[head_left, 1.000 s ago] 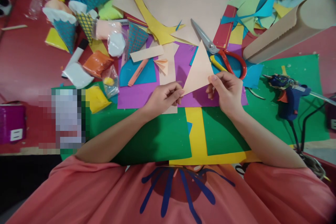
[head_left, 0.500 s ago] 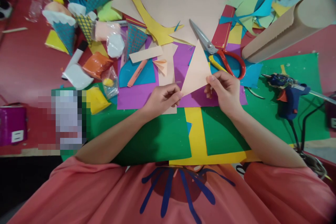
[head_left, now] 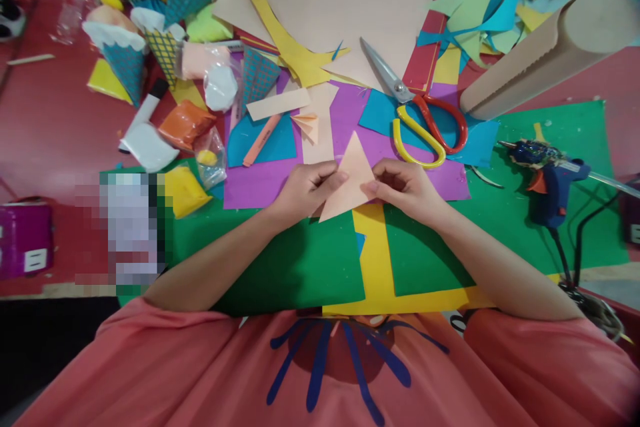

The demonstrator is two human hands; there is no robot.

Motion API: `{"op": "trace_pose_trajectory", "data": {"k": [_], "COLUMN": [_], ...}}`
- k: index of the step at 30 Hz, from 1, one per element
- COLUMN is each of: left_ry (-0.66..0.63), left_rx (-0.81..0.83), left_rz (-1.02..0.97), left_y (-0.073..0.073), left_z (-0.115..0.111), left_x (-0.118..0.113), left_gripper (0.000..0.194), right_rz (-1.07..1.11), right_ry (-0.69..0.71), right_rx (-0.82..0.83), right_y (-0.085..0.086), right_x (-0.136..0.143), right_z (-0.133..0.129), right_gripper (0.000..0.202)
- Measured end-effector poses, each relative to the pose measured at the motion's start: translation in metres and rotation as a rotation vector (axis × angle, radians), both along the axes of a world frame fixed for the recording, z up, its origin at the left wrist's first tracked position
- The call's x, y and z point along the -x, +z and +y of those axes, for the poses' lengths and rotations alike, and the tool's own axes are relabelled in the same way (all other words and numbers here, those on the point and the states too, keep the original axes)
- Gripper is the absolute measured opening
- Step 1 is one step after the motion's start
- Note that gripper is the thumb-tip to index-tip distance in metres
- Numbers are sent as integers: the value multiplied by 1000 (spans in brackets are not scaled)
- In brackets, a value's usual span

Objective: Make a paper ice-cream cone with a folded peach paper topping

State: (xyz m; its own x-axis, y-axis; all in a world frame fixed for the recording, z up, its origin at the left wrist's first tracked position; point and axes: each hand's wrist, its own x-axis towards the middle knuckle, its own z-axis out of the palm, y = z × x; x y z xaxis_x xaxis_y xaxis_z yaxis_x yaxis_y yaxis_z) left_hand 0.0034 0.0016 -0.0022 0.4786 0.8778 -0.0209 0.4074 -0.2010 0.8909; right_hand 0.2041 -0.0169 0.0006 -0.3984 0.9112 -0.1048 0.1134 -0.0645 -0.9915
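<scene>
Peach paper triangle [head_left: 354, 177] held between 2 bare hands, point up and away from the wearer, over the purple paper sheet [head_left: 343, 113] and the green sheet [head_left: 320, 253] nearer the body. Left hand [head_left: 310, 193]: thumb and curled fingers pinching its left edge. Right hand [head_left: 407, 190]: thumb and fingers pinching its right edge.

Scissors with 1 red and 1 yellow handle loop [head_left: 400, 90] lie beyond the right hand, partly on blue paper [head_left: 377, 113]. Beyond the left hand: beige paper strip [head_left: 279, 105], orange marker [head_left: 262, 140], small pleated peach paper piece [head_left: 309, 125]. Blue glue gun [head_left: 553, 193] on green, well right of the right hand.
</scene>
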Motion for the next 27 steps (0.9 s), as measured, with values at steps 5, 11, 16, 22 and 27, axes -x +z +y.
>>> {"op": "trace_pose_trajectory", "data": {"k": [5, 11, 16, 22, 27], "left_ry": [-319, -312, -225, -39, 55], "left_rx": [-348, -364, -94, 170, 183], "left_rz": [183, 179, 11, -150, -211], "left_y": [-11, -9, 3, 5, 4], "left_z": [-6, -4, -1, -4, -4], "left_x": [-2, -2, 0, 3, 4], "left_gripper": [49, 43, 32, 27, 35], "right_rz": [11, -33, -32, -31, -12], "right_ry": [47, -102, -335, -484, -508], "right_rx": [-16, -18, -104, -162, -137], "right_y": [-1, -1, 4, 2, -11], "right_x": [4, 3, -3, -9, -13], "right_z": [-3, -3, 5, 9, 8], "right_gripper": [30, 31, 35, 41, 47]}}
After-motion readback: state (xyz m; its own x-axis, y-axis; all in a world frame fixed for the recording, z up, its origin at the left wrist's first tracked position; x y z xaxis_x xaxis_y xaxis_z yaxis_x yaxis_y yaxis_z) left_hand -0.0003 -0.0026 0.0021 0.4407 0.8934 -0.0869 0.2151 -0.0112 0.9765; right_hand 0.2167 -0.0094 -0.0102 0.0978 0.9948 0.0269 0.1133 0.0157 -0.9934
